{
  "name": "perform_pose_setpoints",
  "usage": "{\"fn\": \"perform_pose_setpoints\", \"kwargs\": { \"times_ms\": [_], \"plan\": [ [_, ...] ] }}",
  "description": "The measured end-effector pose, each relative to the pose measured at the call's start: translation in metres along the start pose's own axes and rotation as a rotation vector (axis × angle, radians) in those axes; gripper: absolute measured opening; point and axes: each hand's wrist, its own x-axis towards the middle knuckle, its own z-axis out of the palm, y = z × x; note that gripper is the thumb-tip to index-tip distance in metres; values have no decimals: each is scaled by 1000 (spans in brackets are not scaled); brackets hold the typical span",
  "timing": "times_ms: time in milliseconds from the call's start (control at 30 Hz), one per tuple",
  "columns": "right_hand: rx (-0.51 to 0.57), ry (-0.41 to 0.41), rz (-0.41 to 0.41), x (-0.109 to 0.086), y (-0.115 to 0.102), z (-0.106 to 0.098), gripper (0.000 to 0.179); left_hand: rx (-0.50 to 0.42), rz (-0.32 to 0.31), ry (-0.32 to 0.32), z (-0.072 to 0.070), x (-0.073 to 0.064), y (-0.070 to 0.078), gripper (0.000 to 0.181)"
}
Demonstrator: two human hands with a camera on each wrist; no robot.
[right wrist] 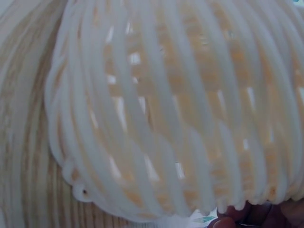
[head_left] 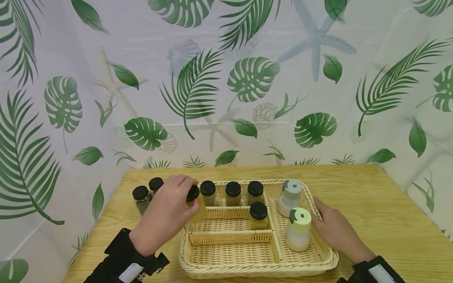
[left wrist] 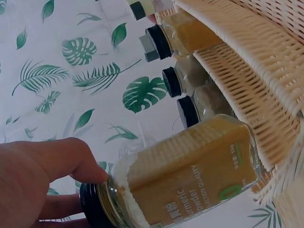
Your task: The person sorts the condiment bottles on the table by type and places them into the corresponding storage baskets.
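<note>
My left hand (head_left: 166, 208) pinches a turmeric powder jar (left wrist: 190, 171) by its black lid, above the left side of a wicker basket (head_left: 226, 237). In the left wrist view the jar is tilted, its yellow powder and printed label showing. My right hand (head_left: 336, 228) grips the basket's right rim, its fingers partly hidden behind the weave. Black-lidded spice jars (head_left: 233, 192) stand along the basket's back compartment. A yellow spice jar (head_left: 258, 216) is at the right end of the middle one. The right compartment holds a grey-capped shaker (head_left: 290, 197) and a yellow-capped shaker (head_left: 299, 230).
Two black-lidded jars (head_left: 141, 199) stand on the wooden table (head_left: 396, 220) left of the basket, partly behind my left hand. A leaf-patterned cloth (head_left: 247, 118) hangs behind the table. Woven dividers split the basket into compartments.
</note>
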Motion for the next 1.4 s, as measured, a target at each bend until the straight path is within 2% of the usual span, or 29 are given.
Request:
{"fn": "perform_pose_setpoints", "kwargs": {
  "times_ms": [267, 600, 900, 1400],
  "plan": [
    [-1, 3, -1, 0, -2, 0, 65, -15, 62, -44, 13, 2, 5, 30],
    [2, 6, 1, -1, -3, -1, 70, -54, 108, -137, 29, 1, 7, 23],
    [2, 16, -1, 0, 0, 0, 69, 9, 211, -198, 45, 1, 5, 24],
    [18, 25, -7, -1, -1, 0, 70, 32, 203, -298, 60, 2, 3, 27]
  ]
}}
